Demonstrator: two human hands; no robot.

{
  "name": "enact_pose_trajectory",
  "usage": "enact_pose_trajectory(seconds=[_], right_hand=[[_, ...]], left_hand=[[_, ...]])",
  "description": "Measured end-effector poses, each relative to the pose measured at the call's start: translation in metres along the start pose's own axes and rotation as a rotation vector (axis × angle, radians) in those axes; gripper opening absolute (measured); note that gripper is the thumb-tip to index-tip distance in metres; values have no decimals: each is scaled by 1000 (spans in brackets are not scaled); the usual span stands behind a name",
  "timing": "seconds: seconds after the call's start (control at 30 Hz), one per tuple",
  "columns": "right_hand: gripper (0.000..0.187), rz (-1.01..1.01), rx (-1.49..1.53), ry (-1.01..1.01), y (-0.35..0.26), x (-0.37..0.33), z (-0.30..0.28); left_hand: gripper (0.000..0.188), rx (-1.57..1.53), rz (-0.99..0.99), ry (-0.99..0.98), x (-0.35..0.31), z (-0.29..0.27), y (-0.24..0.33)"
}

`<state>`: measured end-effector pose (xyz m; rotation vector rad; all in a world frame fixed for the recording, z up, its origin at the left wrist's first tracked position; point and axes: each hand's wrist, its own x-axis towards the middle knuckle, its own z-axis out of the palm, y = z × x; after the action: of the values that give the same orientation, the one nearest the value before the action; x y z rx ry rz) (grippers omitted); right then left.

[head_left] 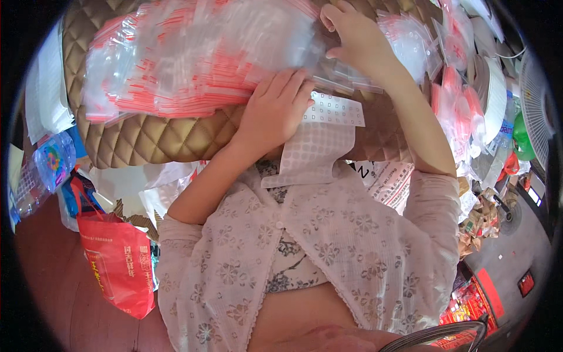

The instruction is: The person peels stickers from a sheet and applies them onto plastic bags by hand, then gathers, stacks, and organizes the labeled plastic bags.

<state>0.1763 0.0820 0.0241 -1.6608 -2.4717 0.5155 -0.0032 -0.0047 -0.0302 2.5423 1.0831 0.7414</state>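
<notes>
A large heap of clear zip bags with red seal strips (170, 64) lies on the brown quilted surface (158, 141). My left hand (275, 108) rests on the heap's near right edge, fingers stretched out and lying flat, thumb beside a white sticker sheet (337, 110). That sheet has rows of small square marks; its lower part, a bare-looking grid, hangs toward my lap. My right hand (360, 44) is raised over the bags' right end, fingers bent and thumb apart from them. A tiny pale spot shows on one fingertip; what it is cannot be made out.
More clear bags (407, 44) lie beyond my right forearm, with red-edged bundles (457, 111) farther right. A fan (536, 88) stands at the right rim. On the left are a red shopping bag (117, 258) and a clear plastic container (54, 158).
</notes>
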Motion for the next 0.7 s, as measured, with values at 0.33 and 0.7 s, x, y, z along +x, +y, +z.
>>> enact_pose_trajectory(seconds=[0.33,0.7], right_hand=[[35,16,-220,-13,-17,14,5],[47,-115,-162,223,21,-3,4]], left_hand=[[29,108,-26,80,0,-3,0],[30,-49,4,11,0,3,3]])
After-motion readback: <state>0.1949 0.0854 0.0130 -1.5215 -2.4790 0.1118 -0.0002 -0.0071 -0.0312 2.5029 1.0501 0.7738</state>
